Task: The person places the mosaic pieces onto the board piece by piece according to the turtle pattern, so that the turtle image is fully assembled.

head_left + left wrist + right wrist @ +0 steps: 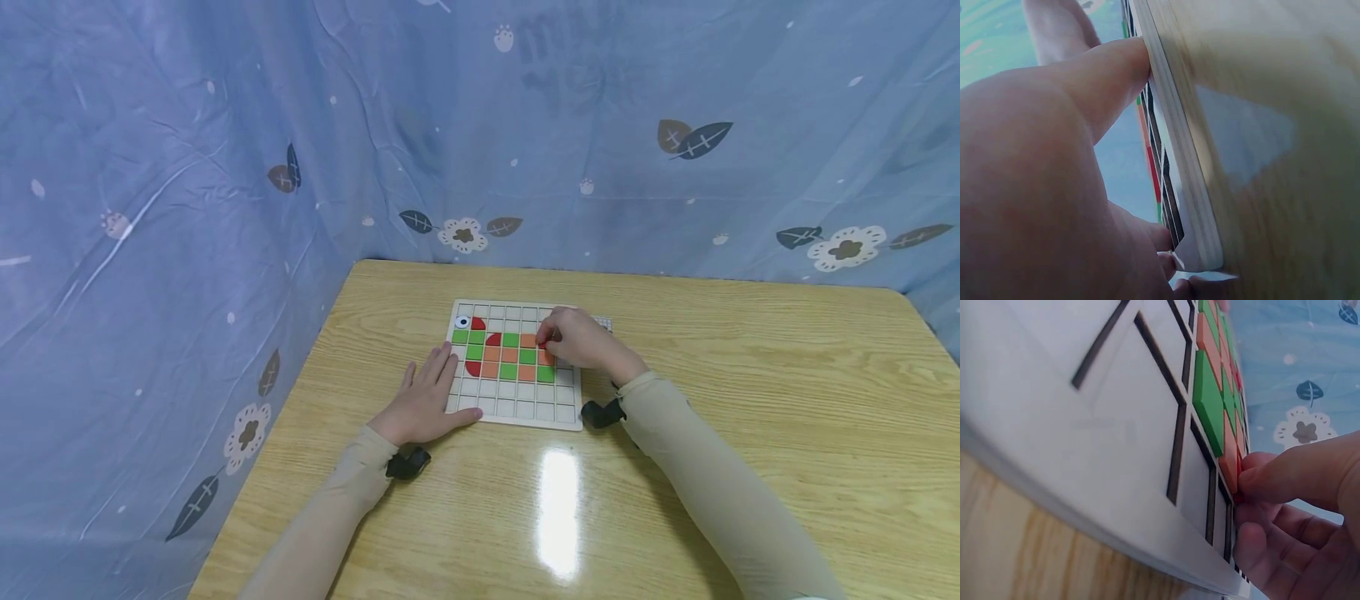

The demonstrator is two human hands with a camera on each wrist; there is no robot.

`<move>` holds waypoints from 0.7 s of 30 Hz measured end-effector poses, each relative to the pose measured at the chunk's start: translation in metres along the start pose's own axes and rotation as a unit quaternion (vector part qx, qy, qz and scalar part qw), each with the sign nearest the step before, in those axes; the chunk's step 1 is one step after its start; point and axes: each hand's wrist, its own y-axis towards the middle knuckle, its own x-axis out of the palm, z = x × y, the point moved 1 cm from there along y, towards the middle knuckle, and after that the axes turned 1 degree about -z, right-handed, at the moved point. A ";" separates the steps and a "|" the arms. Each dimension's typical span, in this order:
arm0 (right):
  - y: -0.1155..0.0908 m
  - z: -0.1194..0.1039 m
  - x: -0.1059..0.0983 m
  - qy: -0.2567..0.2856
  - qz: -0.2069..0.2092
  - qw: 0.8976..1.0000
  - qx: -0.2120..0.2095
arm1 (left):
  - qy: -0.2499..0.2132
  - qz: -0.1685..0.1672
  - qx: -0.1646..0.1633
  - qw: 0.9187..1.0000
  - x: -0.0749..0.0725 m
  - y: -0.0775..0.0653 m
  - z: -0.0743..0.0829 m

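Note:
A white grid board [525,412] lies on the table, with green, orange and red tiles filling part of its squares. A round eye tile [462,322] sits near its far left corner, beside a rounded red tile [478,323]. My left hand [423,407] rests at the board's left side, fingers spread along the edge and thumb at the near edge. Over the right end of the tile pattern, my right hand [581,340] pinches a small red piece [542,344] between thumb and index finger. In the right wrist view the fingertips are right at the orange tile [1227,456], partly hiding the red piece.
Behind the right hand, a gridded corner [603,322] shows past the board's far right side. The wooden table [750,400] extends right and toward me. A blue patterned cloth [600,150] hangs along the back and left of the table.

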 end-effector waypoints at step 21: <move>-0.038 0.017 -0.022 0.041 0.051 0.997 0.038 | -0.024 0.013 0.005 1.000 0.004 0.001 -0.002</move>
